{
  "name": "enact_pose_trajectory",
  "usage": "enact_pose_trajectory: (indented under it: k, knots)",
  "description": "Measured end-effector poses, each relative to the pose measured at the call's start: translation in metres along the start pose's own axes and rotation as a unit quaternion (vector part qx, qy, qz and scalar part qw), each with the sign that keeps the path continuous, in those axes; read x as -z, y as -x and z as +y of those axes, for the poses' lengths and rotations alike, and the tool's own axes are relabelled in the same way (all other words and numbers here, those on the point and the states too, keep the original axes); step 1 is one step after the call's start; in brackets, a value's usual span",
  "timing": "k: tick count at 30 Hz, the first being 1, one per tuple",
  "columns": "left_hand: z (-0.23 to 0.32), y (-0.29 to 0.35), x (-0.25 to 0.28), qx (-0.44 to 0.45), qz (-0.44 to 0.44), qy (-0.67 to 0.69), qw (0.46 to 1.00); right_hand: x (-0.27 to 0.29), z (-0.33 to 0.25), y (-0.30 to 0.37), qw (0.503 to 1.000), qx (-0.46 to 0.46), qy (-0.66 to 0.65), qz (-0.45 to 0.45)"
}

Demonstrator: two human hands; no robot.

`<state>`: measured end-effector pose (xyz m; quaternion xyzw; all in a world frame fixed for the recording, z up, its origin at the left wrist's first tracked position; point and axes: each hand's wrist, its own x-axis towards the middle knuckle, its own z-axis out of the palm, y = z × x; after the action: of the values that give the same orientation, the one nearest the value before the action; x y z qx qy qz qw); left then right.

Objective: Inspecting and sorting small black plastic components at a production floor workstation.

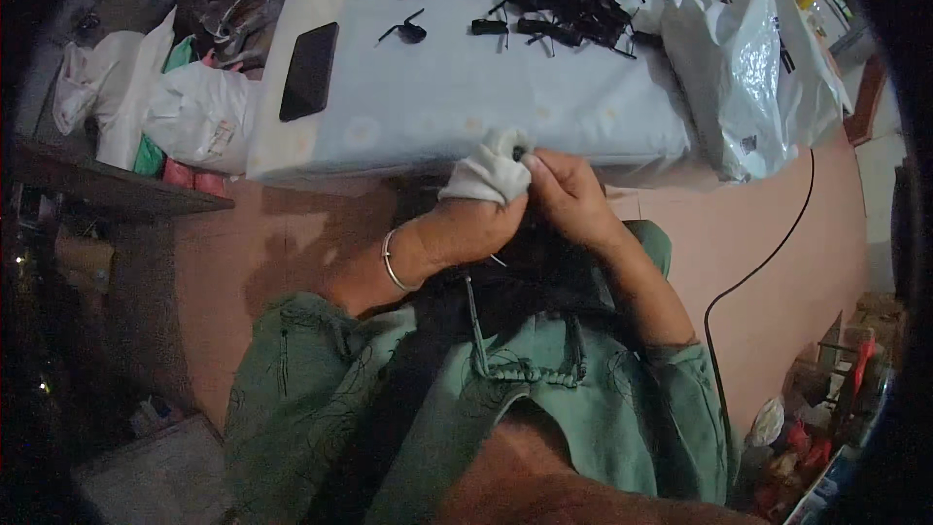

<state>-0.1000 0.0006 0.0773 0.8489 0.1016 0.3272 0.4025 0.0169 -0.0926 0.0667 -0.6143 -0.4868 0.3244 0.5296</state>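
My left hand [483, 230], with a bangle on its wrist, is closed round a bunched white cloth [489, 175] just off the table's near edge. A small black piece [518, 153] pokes out of the folds; most of it is hidden. My right hand [567, 191] pinches at this piece, thumb and fingers together against the cloth. Beyond my hands, a heap of small black parts with thin arms [573, 0] covers the far side of the table. One such part [412, 33] lies apart from the heap, nearer to me.
A dark phone [309, 72] lies on the left of the cloth-covered table [408, 107]. A white plastic bag [743, 78] stands at the right edge. White bags [199, 112] sit on a shelf at left. A black cable [748, 277] runs down over the floor at right.
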Motion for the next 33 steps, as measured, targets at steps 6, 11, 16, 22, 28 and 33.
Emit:
enact_pose_trajectory:
  k: [6, 11, 16, 22, 28, 33]
  knots:
    - [-0.014, -0.038, 0.038, 0.051, -0.182, -0.080, 0.979, 0.039, -0.007, 0.011, 0.992, -0.110, 0.035, -0.043]
    - [-0.105, -0.109, 0.087, -0.027, -0.044, -0.481, 0.875, 0.039, 0.017, 0.011, 0.991, -0.119, 0.064, 0.014]
    - [-0.139, -0.137, 0.092, 0.028, -0.171, -0.463, 0.869, 0.026, 0.002, 0.002, 0.991, -0.036, 0.131, -0.014]
    - [-0.079, -0.103, 0.055, -0.073, -0.093, -0.324, 0.939, 0.016, -0.008, -0.007, 0.968, 0.093, 0.191, 0.136]
    - [-0.026, -0.055, 0.012, 0.153, -0.109, -0.003, 0.982, 0.008, -0.010, -0.013, 0.920, 0.278, 0.237, 0.139]
    - [-0.012, -0.041, 0.007, 0.145, -0.094, 0.037, 0.984, 0.015, -0.011, -0.002, 0.916, 0.275, 0.256, 0.138]
